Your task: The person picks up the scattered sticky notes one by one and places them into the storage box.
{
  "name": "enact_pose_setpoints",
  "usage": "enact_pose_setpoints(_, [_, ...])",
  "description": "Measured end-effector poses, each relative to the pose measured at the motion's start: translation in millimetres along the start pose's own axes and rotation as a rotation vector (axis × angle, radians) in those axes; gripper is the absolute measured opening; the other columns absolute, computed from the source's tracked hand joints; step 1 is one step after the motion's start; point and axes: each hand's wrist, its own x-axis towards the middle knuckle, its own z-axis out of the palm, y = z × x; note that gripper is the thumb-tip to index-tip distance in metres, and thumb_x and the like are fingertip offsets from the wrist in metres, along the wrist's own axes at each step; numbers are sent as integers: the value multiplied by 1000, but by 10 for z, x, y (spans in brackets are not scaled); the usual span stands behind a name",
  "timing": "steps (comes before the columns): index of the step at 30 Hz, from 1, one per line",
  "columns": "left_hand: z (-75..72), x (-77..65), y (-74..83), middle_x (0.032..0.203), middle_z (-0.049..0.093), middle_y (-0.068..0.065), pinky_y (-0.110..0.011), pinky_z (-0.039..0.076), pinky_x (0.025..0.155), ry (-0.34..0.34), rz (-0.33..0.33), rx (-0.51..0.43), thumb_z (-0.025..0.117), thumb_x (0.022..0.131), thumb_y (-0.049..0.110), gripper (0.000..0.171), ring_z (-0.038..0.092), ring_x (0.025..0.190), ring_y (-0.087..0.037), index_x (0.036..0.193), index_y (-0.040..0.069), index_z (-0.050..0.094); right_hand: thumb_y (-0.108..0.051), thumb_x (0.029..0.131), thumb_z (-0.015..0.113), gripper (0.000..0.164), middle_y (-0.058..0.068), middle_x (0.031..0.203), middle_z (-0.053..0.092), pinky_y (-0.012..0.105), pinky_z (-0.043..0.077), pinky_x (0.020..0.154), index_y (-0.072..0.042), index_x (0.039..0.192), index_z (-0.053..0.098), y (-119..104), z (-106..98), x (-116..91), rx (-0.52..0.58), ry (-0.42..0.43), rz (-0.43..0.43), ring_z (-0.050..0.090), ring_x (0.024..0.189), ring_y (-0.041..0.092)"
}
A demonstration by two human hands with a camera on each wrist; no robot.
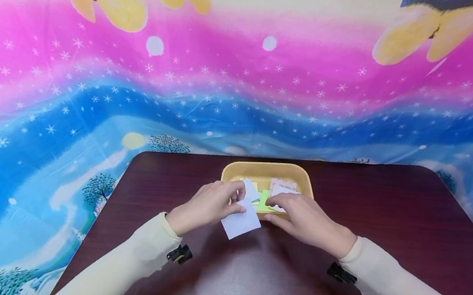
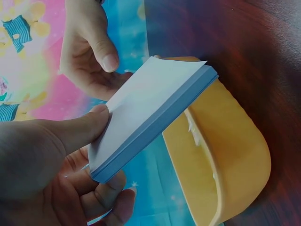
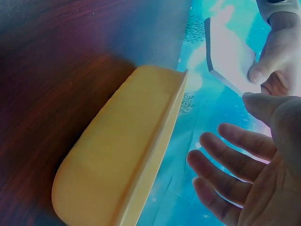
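Observation:
My left hand (image 1: pixel 207 207) grips a thick pad of white paper (image 1: pixel 241 225) over the near left side of a yellow bin (image 1: pixel 269 166). In the left wrist view the thumb lies on the pad's (image 2: pixel 146 96) top sheet and the fingers curl beneath it. My right hand (image 1: pixel 307 219) hovers at the bin's near right rim. In the right wrist view its fingers (image 3: pixel 235 167) are spread and loosely bent, with nothing between them. Inside the bin lie a bright green paper piece (image 1: pixel 263 201), a white piece (image 1: pixel 282 190) and a pink patterned piece (image 1: pixel 284 183), partly hidden by the hands.
The bin stands near the far edge of a dark reddish-brown table (image 1: pixel 386 218). Behind the table hangs a pink and blue printed cloth (image 1: pixel 243 85) with snowflakes. Black straps (image 1: pixel 179 254) sit under both cream sleeves (image 1: pixel 132 252).

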Motion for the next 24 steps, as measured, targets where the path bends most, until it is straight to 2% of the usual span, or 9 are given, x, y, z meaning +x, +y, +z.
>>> enact_pose_setpoints(9, [-35,56,6,85,72,2,-25,41,55,21,-14,-11,80,87,28,28,58,68,-10,86,17,54,-38,91,75,27,-8,101,76,37,57,81,-17,108,74,38,13,15,18,6,17,70,91,12])
enact_pose_setpoints(24, [-89,141,-48,91,74,0,-26,44,56,31,-50,-20,79,89,28,27,61,71,-11,88,17,55,-31,93,73,28,0,108,77,40,57,84,-13,114,73,63,-2,32,39,-8,21,72,99,15])
